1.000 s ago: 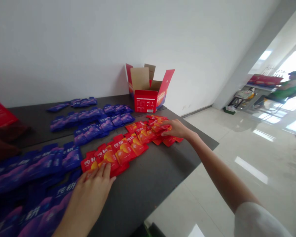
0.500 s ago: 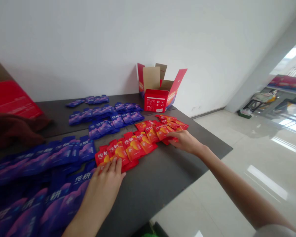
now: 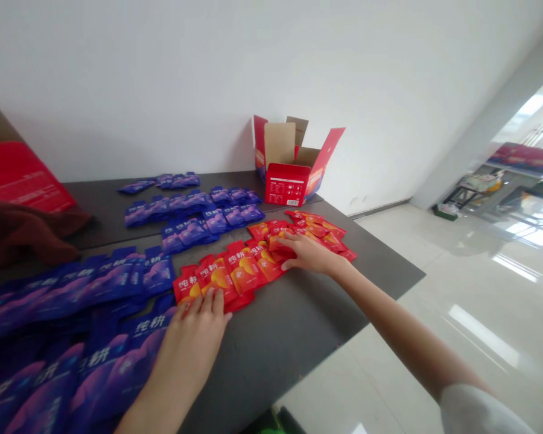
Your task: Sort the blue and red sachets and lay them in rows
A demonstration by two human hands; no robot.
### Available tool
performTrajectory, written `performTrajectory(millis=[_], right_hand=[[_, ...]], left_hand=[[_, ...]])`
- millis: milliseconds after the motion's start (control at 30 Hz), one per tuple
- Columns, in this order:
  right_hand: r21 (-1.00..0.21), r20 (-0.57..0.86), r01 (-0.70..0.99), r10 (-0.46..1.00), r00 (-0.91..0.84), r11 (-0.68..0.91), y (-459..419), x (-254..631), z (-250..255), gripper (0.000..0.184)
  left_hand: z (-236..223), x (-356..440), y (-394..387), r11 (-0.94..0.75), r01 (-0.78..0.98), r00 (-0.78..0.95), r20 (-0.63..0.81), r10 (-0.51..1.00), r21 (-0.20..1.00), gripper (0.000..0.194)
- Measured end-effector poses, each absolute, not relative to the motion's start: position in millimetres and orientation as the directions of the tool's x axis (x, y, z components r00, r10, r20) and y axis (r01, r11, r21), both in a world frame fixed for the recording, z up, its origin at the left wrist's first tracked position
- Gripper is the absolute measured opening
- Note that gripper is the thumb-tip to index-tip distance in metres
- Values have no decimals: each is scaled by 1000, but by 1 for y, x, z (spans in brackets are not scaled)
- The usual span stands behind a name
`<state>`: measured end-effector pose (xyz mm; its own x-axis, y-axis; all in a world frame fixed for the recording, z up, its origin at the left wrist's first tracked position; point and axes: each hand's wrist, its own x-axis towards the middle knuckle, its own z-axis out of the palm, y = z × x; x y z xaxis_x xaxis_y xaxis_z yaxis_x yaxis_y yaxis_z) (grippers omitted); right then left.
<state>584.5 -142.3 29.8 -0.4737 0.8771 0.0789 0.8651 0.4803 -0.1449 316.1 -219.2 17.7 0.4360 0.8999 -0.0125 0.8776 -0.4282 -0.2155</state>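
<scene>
Red pouches (image 3: 242, 268) with orange fruit pictures and white lettering lie overlapping in a row on the dark table (image 3: 308, 313). My left hand (image 3: 199, 328) rests on the near-left end of that row, its fingers stretched out flat over the pouch edges. Farther along, my right hand (image 3: 310, 253) is curled over a red pouch (image 3: 278, 242), thumb on the near side and fingers on the far side. The palm hides part of the pouches beneath. More red pouches (image 3: 328, 232) lie in a fan just beyond my right hand.
Blue-purple pouches (image 3: 104, 277) cover the table's left side, with further rows (image 3: 190, 208) behind. An open red carton (image 3: 287, 184) stands by the wall at the back. Another red box (image 3: 22, 175) and a brown cloth (image 3: 22, 232) are at far left. The table's right edge borders the tiled floor.
My right hand has moved left along the red row, leaving the pouches at the right end uncovered. My left hand stays in place on the near pouches.
</scene>
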Motion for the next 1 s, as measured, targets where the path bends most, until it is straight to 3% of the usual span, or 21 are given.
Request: performTrajectory(millis=[167, 333, 433, 533, 633, 800, 1000], right_hand=[[-129, 64, 843, 852, -519, 523, -138, 572, 28, 36], [112, 177, 799, 779, -601, 591, -165, 573, 18, 33], [244, 317, 769, 701, -639, 591, -178, 575, 18, 36], [245, 536, 757, 566, -627, 606, -186, 566, 26, 42], [227, 656, 683, 410, -634, 694, -189, 539, 35, 41], [288, 594, 514, 270, -758, 808, -185, 484, 25, 32], [328, 403, 435, 292, -867, 839, -174, 460, -8, 33]], left_hand=[[8, 309, -216, -465, 855, 482, 20, 876, -229, 43], [3, 304, -216, -491, 837, 512, 31, 858, -241, 43], [7, 308, -217, -454, 857, 466, -8, 885, -244, 43], [10, 312, -221, -447, 859, 457, -19, 889, -250, 43], [12, 310, -228, -453, 850, 485, 65, 872, -269, 42], [27, 293, -246, -511, 820, 558, 162, 814, -259, 42], [43, 268, -246, -404, 893, 412, -4, 911, -199, 50]])
